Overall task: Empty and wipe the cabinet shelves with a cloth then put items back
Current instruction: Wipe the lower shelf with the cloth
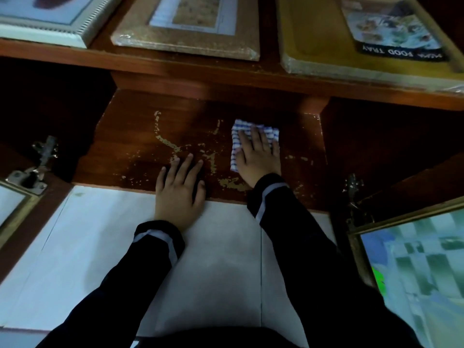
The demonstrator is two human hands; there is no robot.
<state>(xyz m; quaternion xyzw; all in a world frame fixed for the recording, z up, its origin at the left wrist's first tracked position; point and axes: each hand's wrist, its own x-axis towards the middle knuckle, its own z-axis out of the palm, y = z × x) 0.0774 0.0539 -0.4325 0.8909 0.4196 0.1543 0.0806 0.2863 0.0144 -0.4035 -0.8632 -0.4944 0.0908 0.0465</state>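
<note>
The bottom cabinet shelf (140,136) is dark brown wood with worn, flaked patches, and nothing stands on it. A blue-and-white checked cloth (237,136) lies flat on its right half. My right hand (258,156) presses down on the cloth with straight fingers. My left hand (179,189) rests flat on the shelf's front edge, fingers spread, holding nothing.
On the cabinet top above lie a white picture frame (50,23), a gold picture frame (190,33) and a wrapped yellow food tray (326,38). Both glass cabinet doors, left (15,204) and right (414,259), stand open. Pale floor tiles (100,247) lie under my arms.
</note>
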